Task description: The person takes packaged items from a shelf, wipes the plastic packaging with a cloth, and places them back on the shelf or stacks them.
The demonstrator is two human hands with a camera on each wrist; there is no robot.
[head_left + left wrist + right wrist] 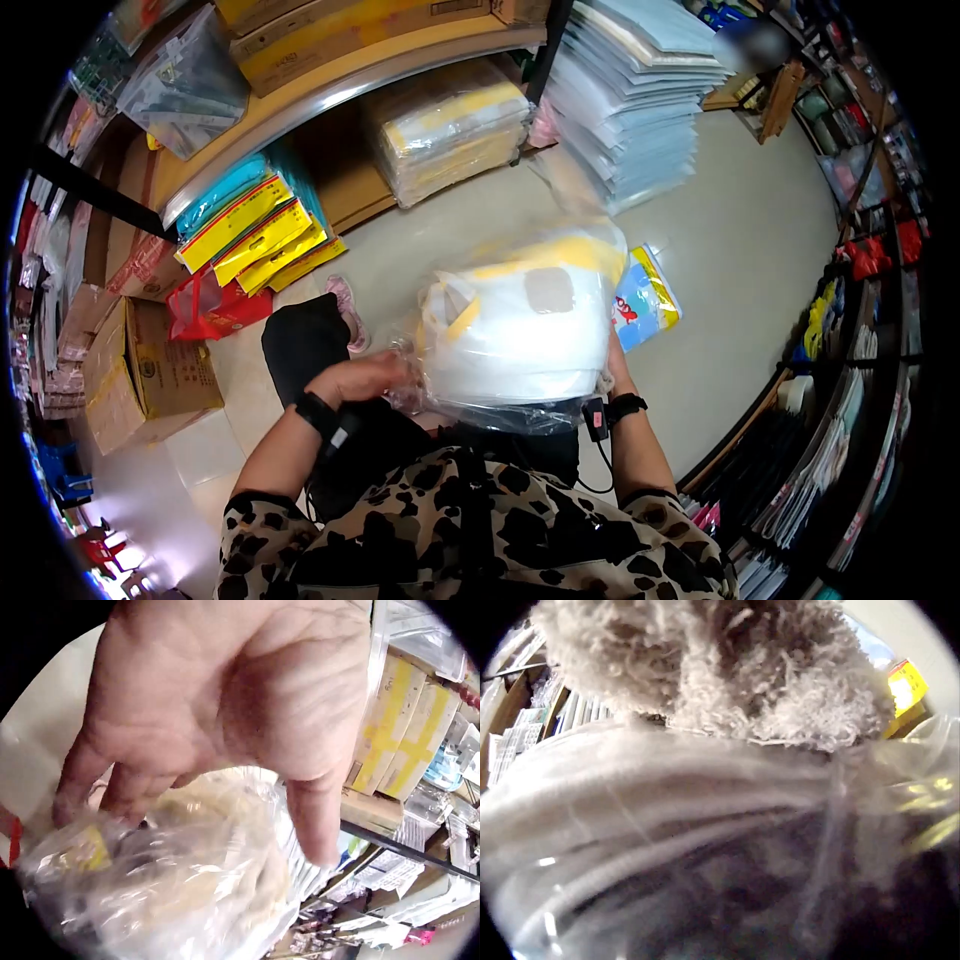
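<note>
Pale glossy floor (760, 225), wood-toned shelf (380, 62) at upper left, crowded racks (736, 428) along the right.

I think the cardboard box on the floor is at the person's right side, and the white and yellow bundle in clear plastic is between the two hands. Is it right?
Not quite: the head view shows the cardboard box at the person's left side. The white and yellow bundle is indeed between the left hand and right hand.
</note>
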